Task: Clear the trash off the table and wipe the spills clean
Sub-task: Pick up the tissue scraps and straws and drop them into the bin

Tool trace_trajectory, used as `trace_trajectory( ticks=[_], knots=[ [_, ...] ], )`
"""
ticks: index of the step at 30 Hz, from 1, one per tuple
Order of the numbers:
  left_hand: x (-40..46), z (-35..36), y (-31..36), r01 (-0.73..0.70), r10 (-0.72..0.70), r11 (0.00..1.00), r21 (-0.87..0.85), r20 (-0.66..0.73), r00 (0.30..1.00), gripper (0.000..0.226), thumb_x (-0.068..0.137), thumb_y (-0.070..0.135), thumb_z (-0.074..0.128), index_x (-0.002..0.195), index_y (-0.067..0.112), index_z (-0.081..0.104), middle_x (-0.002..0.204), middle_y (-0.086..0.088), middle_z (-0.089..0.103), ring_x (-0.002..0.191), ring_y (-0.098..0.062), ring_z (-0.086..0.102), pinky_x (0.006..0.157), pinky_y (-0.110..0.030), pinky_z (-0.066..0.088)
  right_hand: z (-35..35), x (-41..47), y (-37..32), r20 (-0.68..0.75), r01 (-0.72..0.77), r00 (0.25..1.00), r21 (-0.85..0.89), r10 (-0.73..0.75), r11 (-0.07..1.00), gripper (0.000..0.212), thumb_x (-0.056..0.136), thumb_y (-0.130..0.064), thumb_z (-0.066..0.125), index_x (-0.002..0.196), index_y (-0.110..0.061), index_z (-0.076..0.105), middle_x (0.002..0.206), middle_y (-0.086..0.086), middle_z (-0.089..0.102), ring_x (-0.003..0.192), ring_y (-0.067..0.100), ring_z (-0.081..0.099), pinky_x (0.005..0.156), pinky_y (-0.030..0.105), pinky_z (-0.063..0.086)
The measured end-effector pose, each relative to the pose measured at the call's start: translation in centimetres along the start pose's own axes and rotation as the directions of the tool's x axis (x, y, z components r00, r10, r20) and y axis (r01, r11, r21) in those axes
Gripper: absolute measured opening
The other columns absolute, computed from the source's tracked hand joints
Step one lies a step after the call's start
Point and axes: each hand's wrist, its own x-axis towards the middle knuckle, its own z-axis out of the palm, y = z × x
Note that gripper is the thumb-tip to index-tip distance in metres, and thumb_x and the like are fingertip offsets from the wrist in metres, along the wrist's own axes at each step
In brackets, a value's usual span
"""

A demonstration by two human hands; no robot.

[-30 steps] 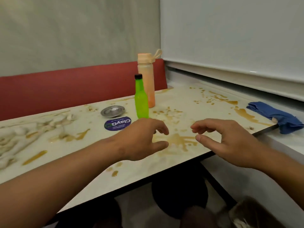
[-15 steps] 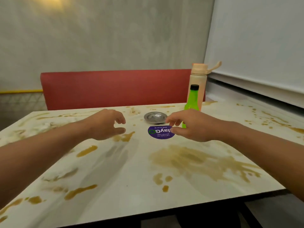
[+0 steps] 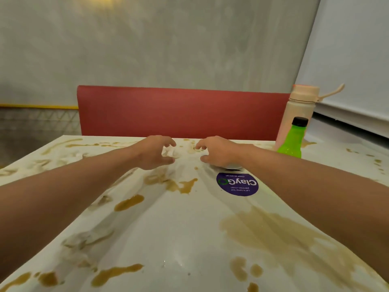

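Head view: left hand (image 3: 154,151) & right hand (image 3: 219,151) loosely curled, holding nothing, reaching twd pale crumpled trash (image 3: 173,153) mid-bench (image 3: 189,232). Risk: forearms dragging thru brown spills (image 3: 273,230); right elbow toppling green bottle (image 3: 291,140).

Both your bare forearms reach straight ahead, converging toward the far middle; your left hand (image 3: 154,152) is palm-down, fingers loosely curled, thumb apart from them, gripping nothing; your right hand (image 3: 216,151) mirrors it just beside, fingers bent and empty, fingertips pointing toward the left.
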Motion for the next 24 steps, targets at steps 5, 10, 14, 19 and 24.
trace_trajectory(
  ticks=[5, 10, 14, 19, 24],
  knots=[
    [2.3, 1.2, -1.3, 0.047, -0.047, 0.997, 0.055, 0.003, 0.999, 0.061, 0.092, 0.045, 0.069, 0.145, 0.023, 0.049, 0.146, -0.004, 0.051, 0.132, -0.025, 0.049, 0.107, -0.036, 0.041, 2.5, 5.0, 0.7, 0.024, -0.048, 0.999, -0.013, 0.048, 0.999, 0.059, 0.098, -0.027, 0.062, 0.153, -0.018, 0.041, 0.151, 0.009, 0.045, 0.132, 0.031, 0.050, 0.100, 0.036, 0.044],
    [3.9, 2.3, -2.8, 0.078, -0.081, 0.995, 0.061, 0.044, 0.996, 0.066, 0.091, 0.044, 0.070, 0.149, 0.024, 0.045, 0.148, -0.006, 0.052, 0.133, -0.027, 0.051, 0.108, -0.038, 0.043, 3.8, 8.3, 1.0, 0.058, -0.101, 0.993, 0.027, 0.100, 0.994, 0.067, 0.102, -0.045, 0.053, 0.158, -0.018, 0.029, 0.163, 0.010, 0.029, 0.142, 0.033, 0.041, 0.111, 0.042, 0.041],
    [5.2, 3.2, -3.3, 0.072, -0.076, 0.997, 0.040, 0.104, 0.992, 0.069, 0.093, 0.039, 0.069, 0.154, 0.026, 0.038, 0.152, -0.002, 0.049, 0.136, -0.025, 0.049, 0.111, -0.038, 0.042, 4.5, 9.9, 1.3, 0.138, -0.097, 0.987, 0.077, 0.086, 0.992, 0.041, 0.109, -0.042, 0.035, 0.128, -0.017, 0.061, 0.134, 0.007, 0.059, 0.126, 0.030, 0.052, 0.103, 0.038, 0.042],
    [6.1, 4.1, -2.6, 0.076, -0.085, 0.995, 0.064, 0.159, 0.984, 0.066, 0.098, 0.035, 0.063, 0.157, 0.029, 0.033, 0.153, -0.002, 0.047, 0.137, -0.026, 0.047, 0.111, -0.037, 0.041, 5.0, 10.3, 1.3, 0.068, -0.109, 0.992, -0.023, 0.110, 0.994, 0.030, 0.099, -0.005, 0.042, 0.070, -0.009, 0.049, 0.068, 0.001, 0.042, 0.075, 0.028, 0.045, 0.062, 0.035, 0.040],
    [6.6, 4.3, -2.5, 0.122, -0.123, 0.991, 0.061, 0.021, 0.992, 0.039, 0.095, 0.034, 0.067, 0.133, 0.026, 0.062, 0.131, 0.000, 0.064, 0.113, -0.023, 0.059, 0.095, -0.036, 0.050, 4.4, 9.0, 0.8, -0.041, -0.058, 0.997, 0.021, 0.059, 0.998, 0.022, 0.091, -0.011, 0.055, 0.082, -0.005, 0.075, 0.079, 0.009, 0.070, 0.081, 0.033, 0.063, 0.074, 0.041, 0.058]
  ],
)
